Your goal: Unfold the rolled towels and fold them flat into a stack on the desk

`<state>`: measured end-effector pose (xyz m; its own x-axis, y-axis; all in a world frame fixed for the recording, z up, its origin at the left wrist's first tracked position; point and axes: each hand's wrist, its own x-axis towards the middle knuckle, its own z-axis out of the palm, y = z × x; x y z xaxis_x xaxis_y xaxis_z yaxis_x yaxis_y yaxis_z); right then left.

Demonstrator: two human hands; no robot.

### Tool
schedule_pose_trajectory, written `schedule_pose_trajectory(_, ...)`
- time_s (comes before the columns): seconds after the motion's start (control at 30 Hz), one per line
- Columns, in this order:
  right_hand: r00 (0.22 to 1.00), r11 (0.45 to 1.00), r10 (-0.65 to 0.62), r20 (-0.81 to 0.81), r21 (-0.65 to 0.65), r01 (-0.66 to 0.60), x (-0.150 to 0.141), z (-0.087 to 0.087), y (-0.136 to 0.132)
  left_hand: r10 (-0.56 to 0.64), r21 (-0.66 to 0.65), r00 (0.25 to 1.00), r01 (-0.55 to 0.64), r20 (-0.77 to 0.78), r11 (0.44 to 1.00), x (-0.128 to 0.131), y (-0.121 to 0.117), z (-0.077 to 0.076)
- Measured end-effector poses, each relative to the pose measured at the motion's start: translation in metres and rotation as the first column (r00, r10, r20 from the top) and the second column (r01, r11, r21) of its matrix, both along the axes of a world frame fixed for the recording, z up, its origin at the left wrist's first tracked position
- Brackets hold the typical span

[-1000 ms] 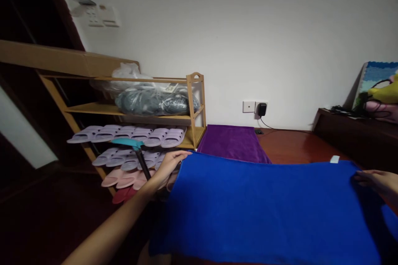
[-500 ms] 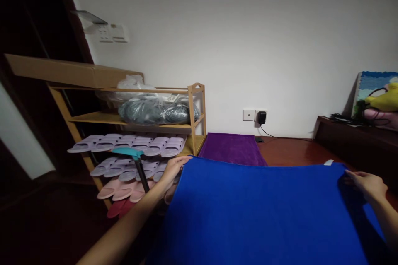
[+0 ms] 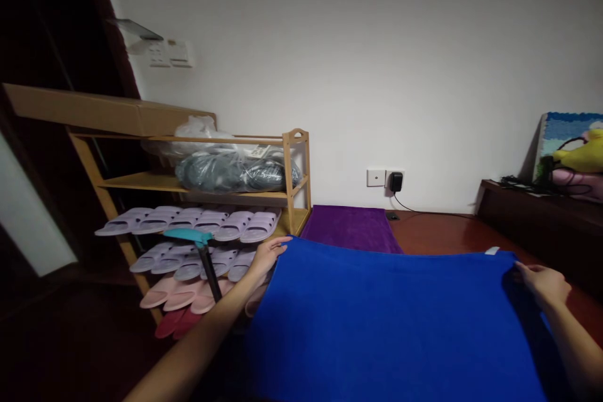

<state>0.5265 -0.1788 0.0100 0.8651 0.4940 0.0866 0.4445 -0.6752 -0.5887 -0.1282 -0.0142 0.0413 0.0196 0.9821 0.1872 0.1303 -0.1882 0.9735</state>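
A blue cloth (image 3: 391,320), like a towel, is spread between my two hands, its far edge sagging slightly. My left hand (image 3: 269,254) pinches the far left corner, beside the shoe rack. At the far right corner, my right hand (image 3: 543,281) is closed on the cloth, close to a small white tag (image 3: 492,250) on its edge. Behind the blue cloth, a purple cloth (image 3: 351,227) lies flat on the reddish-brown surface, partly covered from view. The near part of the blue cloth runs out of the picture.
On the left stands a wooden shoe rack (image 3: 289,182) holding several slippers (image 3: 257,226), a plastic-wrapped bundle (image 3: 230,169) and a cardboard box (image 3: 94,110). A teal handle (image 3: 188,235) rises before it. A black plug adapter (image 3: 396,182) sits in the wall; a dark ledge (image 3: 527,201) is at right.
My right hand has moved a little left and down with its corner, so the cloth's far edge sags slightly more. My left hand keeps its corner nearly in place.
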Motion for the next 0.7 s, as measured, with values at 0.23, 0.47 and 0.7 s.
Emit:
schedule_pose_trajectory(0.23, 0.996, 0.990, 0.093, -0.015, -0.109, -0.094, -0.014, -0.005, 0.012, 0.004, -0.017, 0.992, -0.006, -0.128, 1.000, -0.001, 0.003, -0.003)
schedule_pose_trajectory(0.47, 0.985, 0.980, 0.175, -0.012, -0.095, -0.175, -0.022, -0.004, 0.028, 0.083, 0.029, 0.976, -0.079, -0.199, 0.996, 0.013, 0.025, -0.001)
schedule_pose_trajectory(0.7, 0.995, 0.990, 0.098, 0.004, 0.098, -0.097, -0.004, 0.009, 0.027, 0.000, -0.003, 0.995, 0.000, -0.104, 1.000, 0.009, 0.017, 0.005)
